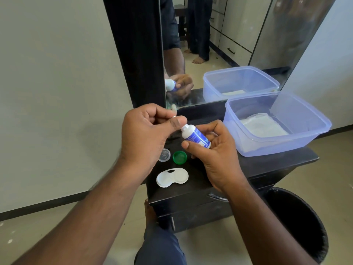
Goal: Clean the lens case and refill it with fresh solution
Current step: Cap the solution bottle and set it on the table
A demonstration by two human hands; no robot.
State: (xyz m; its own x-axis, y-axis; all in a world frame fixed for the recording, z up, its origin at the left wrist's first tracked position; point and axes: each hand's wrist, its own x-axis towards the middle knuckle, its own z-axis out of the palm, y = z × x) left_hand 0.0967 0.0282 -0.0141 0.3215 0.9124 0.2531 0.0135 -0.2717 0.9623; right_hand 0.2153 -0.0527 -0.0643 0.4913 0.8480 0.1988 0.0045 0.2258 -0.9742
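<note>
While the right hand [214,155] is gripping the bottle [196,136], the left hand [147,131] is pinching its cap [176,119], probably uncapping. At 6 o'clock beneath them, the case [172,177] is lying open on the desk [257,163], awaiting solution; next, tipping the nozzle over its wells.

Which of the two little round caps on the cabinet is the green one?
The green cap, lying right of the clear cap, nearer the right hand.
</note>
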